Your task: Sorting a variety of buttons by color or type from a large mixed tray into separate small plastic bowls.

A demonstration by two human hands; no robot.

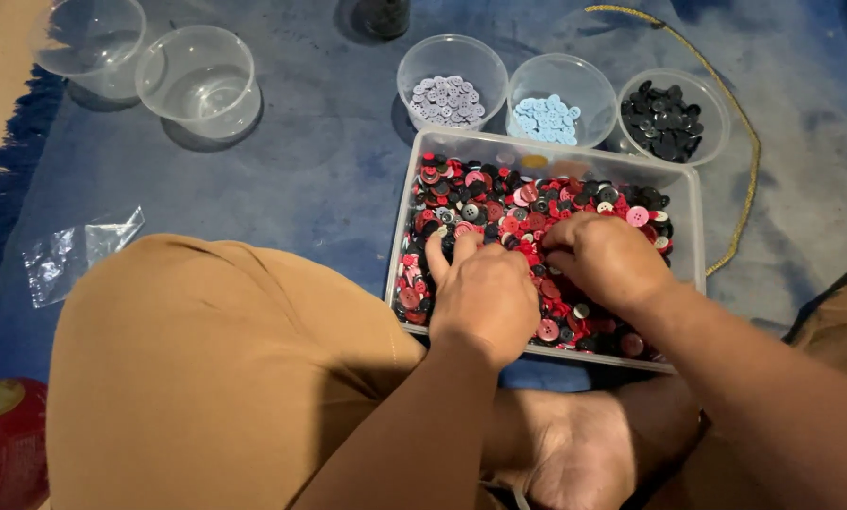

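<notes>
A clear rectangular plastic tray holds a heap of mixed buttons, mostly red, black and pink. My left hand lies palm down on the buttons at the tray's near left, fingers spread into the pile. My right hand rests beside it on the near right, fingers curled down into the buttons. What the fingertips pinch is hidden. Behind the tray stand three clear cups: one with lilac buttons, one with light blue buttons, one with black buttons.
Two clear cups with nothing in them stand at the far left on the blue rug. A small clear plastic bag lies at left. A yellow cord curves along the right. My bent knee in tan cloth fills the near left.
</notes>
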